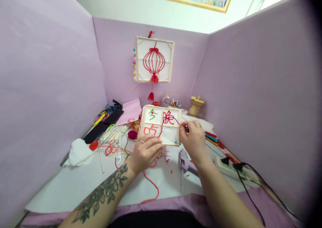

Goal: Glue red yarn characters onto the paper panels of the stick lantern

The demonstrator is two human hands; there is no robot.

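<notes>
A white box lantern (pixel 161 106) with pale wooden strips is tilted up over the table. Its front has four panes: a green character, a red one, an orange-red one, and a lower right pane with a small blue-green mark. My left hand (pixel 148 151) grips its lower left edge, fingers over the front. My right hand (pixel 193 135), by the right edge, pinches a dark magenta yarn (pixel 163 122). That strand runs in a loop across the panes, down towards my left fingertips. A magenta yarn ball (pixel 132 134) lies left of the box.
A purple glue gun (pixel 184 161) lies below my right hand, near a power strip (pixel 235 171) with black cables. Red yarn (pixel 151 182) trails across the table. Packaged sticks (pixel 113 134) lie left. A finished lantern (pixel 154 60) hangs behind, between purple partitions (pixel 45 87).
</notes>
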